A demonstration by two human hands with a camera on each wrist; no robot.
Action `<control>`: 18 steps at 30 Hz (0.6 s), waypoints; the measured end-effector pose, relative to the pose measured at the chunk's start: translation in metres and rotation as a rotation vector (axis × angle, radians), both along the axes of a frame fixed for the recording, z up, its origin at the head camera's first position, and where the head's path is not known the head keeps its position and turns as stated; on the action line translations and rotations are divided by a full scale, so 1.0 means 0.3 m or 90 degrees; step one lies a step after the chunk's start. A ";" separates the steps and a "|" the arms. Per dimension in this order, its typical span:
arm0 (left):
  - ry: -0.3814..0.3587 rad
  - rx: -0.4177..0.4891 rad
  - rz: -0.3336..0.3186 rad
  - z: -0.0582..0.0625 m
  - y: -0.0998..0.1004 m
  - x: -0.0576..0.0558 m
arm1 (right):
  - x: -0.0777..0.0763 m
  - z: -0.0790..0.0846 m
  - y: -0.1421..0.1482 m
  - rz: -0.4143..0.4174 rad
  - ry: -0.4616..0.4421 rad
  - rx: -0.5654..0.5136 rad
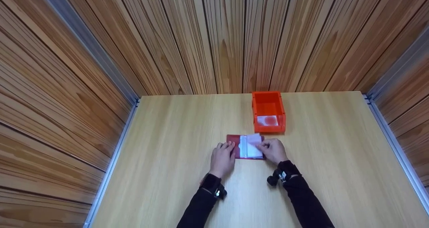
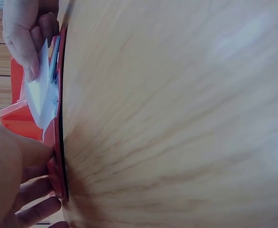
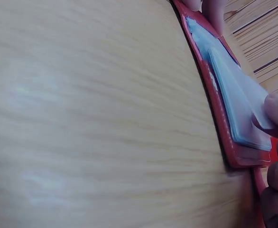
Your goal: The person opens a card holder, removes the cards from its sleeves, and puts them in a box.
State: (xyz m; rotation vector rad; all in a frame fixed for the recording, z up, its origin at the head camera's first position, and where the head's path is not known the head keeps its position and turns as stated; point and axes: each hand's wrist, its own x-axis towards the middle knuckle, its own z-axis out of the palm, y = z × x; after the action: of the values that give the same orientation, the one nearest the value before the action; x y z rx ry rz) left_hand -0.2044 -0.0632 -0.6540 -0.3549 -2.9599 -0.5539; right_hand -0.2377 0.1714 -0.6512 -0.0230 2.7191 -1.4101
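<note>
A red card holder point(image 1: 233, 138) lies spread on the table, with a stack of clear plastic sleeves point(image 3: 227, 95) inside. My right hand point(image 1: 273, 150) is at its right side, pinching a lifted sleeve point(image 3: 253, 97) between thumb and forefinger. The lifted sleeve slants above the rest of the stack. My left hand point(image 1: 222, 158) rests at the holder's left side. In the left wrist view its thumb point(image 2: 37, 151) presses on the red cover point(image 2: 53, 168), while the other fingers lie loose beside the edge.
Just behind the card holder stands an orange-red bin point(image 1: 268, 94) holding a whitish card with a round red mark point(image 1: 269, 120). Wood-plank walls point(image 1: 221, 47) close off the back and both sides of the light wooden table point(image 1: 174, 137).
</note>
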 end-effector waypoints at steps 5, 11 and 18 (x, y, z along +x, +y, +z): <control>-0.009 0.014 -0.005 0.006 -0.010 -0.004 | 0.001 0.016 -0.021 0.005 -0.026 -0.023; -0.018 0.166 0.006 0.000 -0.033 -0.002 | 0.017 0.020 -0.079 0.097 -0.050 -0.092; 0.040 0.176 -0.050 -0.019 -0.034 -0.008 | 0.030 0.012 -0.137 0.202 0.020 0.133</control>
State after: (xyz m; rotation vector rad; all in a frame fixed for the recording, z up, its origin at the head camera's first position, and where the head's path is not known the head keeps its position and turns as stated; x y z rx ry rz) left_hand -0.2069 -0.0732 -0.6595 -0.4503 -2.7686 -0.9290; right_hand -0.2286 0.1304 -0.6475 -0.4453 2.7175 -1.0463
